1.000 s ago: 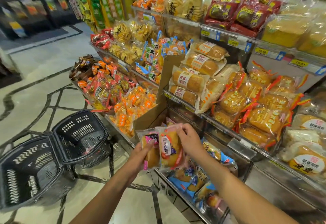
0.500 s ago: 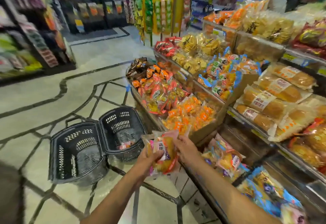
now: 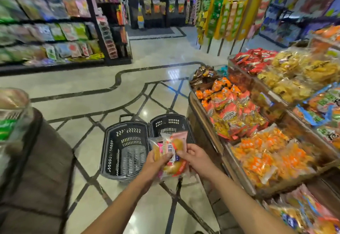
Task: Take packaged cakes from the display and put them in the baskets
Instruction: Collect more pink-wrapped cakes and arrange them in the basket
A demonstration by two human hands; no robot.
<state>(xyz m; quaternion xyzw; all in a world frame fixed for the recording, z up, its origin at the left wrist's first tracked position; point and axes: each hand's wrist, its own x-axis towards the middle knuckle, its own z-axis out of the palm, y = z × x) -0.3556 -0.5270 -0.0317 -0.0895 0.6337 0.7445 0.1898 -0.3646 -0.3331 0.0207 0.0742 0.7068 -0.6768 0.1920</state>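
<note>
Change: since the earlier frame the packaged cakes point(image 3: 173, 146) and both hands have travelled from beside the display to a spot over the near right corner of the left basket point(image 3: 114, 151). The camera has swung away from the bread shelves toward the aisle.
Head view, left hand: the left hand point(image 3: 156, 163) comes in across the left basket's near rim. Its grip is clamped on the left side of the cakes, fingers curled over the wrapper.
Head view, right hand: the right hand point(image 3: 196, 158) sits just right of the left basket, its grip curled tight round the right side of the same bundle.
Cakes: they have clear wrappers with pink and red labels and yellow-brown cake inside. They are held in the air and cover the seam where the left basket meets the right basket point(image 3: 170, 123). The number of packs cannot be told for sure.
Baskets: both are black and slotted, standing on the floor point(image 3: 88, 97) and touching side by side.
Display: the display point(image 3: 201, 123) rises to the right of the left basket, just past the right basket. Orange snack packs point(image 3: 266, 152) are piled in its trays.
Background: blurred shelves of bagged goods point(image 3: 55, 31) stand well beyond the left basket, across the floor.
</note>
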